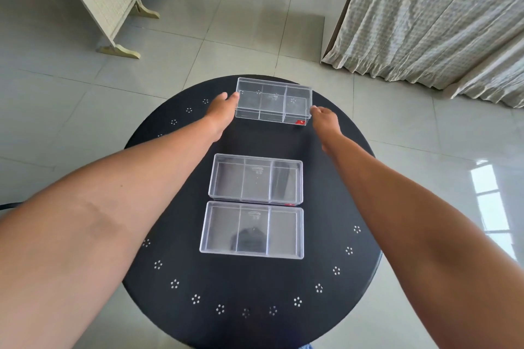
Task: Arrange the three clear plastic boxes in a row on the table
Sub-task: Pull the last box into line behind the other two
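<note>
Both hands pinch the far box (273,100) by its short ends, left hand (222,110) and right hand (324,119), fingers narrow against the walls. That's probably to keep it square with the two touching boxes (255,178) nearer on the table (170,263).

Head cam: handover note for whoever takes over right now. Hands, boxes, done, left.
Left hand and right hand each grip one short end of the far box, near the far edge of the round black table; whether it is lifted or resting is unclear.
Middle box and near box sit edge to edge, aligned.
Done: two boxes lined up.
Left: close the gap between the far box and the middle one.
</note>
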### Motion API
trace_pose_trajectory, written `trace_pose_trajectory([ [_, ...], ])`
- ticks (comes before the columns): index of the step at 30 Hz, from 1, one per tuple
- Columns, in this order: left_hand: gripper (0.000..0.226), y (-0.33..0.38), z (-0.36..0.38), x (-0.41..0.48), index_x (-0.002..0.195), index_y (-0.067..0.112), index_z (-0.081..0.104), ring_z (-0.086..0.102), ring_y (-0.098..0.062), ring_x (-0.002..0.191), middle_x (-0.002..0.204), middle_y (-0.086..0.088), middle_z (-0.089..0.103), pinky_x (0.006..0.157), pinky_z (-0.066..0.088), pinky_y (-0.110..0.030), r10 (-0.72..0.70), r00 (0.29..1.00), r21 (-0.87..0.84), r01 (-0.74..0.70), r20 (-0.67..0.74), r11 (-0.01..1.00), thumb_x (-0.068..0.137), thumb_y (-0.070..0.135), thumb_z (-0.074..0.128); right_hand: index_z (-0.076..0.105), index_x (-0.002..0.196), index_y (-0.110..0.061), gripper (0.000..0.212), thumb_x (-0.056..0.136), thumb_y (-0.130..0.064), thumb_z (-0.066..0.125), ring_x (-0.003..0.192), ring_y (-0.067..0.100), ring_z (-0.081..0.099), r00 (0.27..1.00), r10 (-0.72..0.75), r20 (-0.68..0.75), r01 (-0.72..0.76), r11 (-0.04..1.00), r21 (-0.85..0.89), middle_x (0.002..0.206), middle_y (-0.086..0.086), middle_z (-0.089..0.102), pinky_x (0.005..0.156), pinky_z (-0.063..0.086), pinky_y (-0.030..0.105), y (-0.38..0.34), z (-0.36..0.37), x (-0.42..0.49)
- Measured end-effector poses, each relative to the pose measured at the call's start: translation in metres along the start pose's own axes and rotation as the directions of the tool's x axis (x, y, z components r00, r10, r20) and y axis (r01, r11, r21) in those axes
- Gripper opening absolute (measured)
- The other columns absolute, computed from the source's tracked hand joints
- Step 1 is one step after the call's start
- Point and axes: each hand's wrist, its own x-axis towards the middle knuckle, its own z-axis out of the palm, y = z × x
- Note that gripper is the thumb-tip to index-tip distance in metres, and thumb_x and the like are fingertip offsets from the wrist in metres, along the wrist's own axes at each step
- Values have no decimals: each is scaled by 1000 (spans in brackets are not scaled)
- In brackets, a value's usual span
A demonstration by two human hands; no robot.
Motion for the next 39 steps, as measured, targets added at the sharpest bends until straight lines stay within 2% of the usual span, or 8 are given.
trace_pose_trajectory([
  [3, 69, 6, 7, 17, 155, 12, 23, 22, -21, 150, 164, -2, 22, 117, 19, -38, -15, 1000, -31, 15, 13, 999, 99, 49, 38, 48, 103, -20, 14, 95, -30, 43, 88, 19, 46, 999, 13, 35, -14, 1000, 17, 100, 0, 52, 77, 36, 30, -3, 8, 18],
  [9, 79, 2, 13, 45, 152, 16, 29, 32, -26, 145, 160, -3, 32, 116, 27, -52, -68, 996, -91, 73, 58, 993, 89, 63, 40, 44, 111, -17, 18, 98, -29, 40, 71, 14, 49, 998, 28, 50, -31, 997, 66, 102, 0, 53, 62, 36, 27, -6, 21, 34],
  [13, 93, -14, 13, 70, 149, 20, 35, 37, -23, 143, 157, 0, 39, 117, 27, -50, -67, 994, -147, 79, 81, 986, 72, 72, 41, 39, 148, -9, 52, 101, -30, 38, 81, 10, 53, 999, 26, 35, -29, 997, 77, 117, -3, 51, 81, 38, 28, -3, 27, 42],
  [17, 87, -17, 11, 68, 148, 20, 41, 38, -18, 143, 155, 2, 42, 119, 26, -47, -60, 993, -165, 76, 102, 983, 76, 69, 42, 46, 133, -16, 36, 102, -30, 38, 83, 15, 52, 999, 37, 34, -41, 993, 111, 111, -1, 52, 80, 36, 29, -2, 30, 43],
  [23, 66, -14, -2, 33, 146, 20, 45, 39, -21, 142, 153, 0, 45, 118, 26, -46, -72, 993, -140, 85, 96, 987, 92, 58, 40, 27, 156, -12, 57, 104, -31, 39, 100, 10, 47, 999, 11, 34, -16, 988, 156, 139, -4, 45, 89, 34, 26, 3, 32, 26],
  [28, 61, -27, -12, 10, 149, 20, 40, 37, -20, 143, 155, 1, 42, 120, 24, -43, -29, 993, -144, 45, 111, 989, 97, 51, 41, 51, 125, -13, 36, 98, -34, 39, 95, 16, 59, 998, -21, 53, 15, 993, 118, 143, 10, 55, 63, 43, 22, 17, 33, 3],
  [30, 62, -35, -14, 3, 152, 18, 36, 34, -21, 145, 158, 1, 37, 120, 24, -42, -22, 994, -130, 36, 108, 991, 98, 49, 41, 51, 135, -6, 45, 100, -32, 38, 102, 19, 59, 998, -23, 53, 18, 994, 105, 133, 8, 60, 62, 42, 20, 24, 32, -7],
  [39, 67, -63, -21, -24, 153, 18, 32, 31, -22, 147, 160, 2, 31, 121, 21, -42, -23, 992, -112, 37, 127, 993, 96, 51, 43, 40, 150, -13, 57, 100, -41, 36, 137, 28, 46, 998, -19, 63, 20, 1000, -13, 151, 6, 47, 112, 38, 45, 44, 36, -45],
])
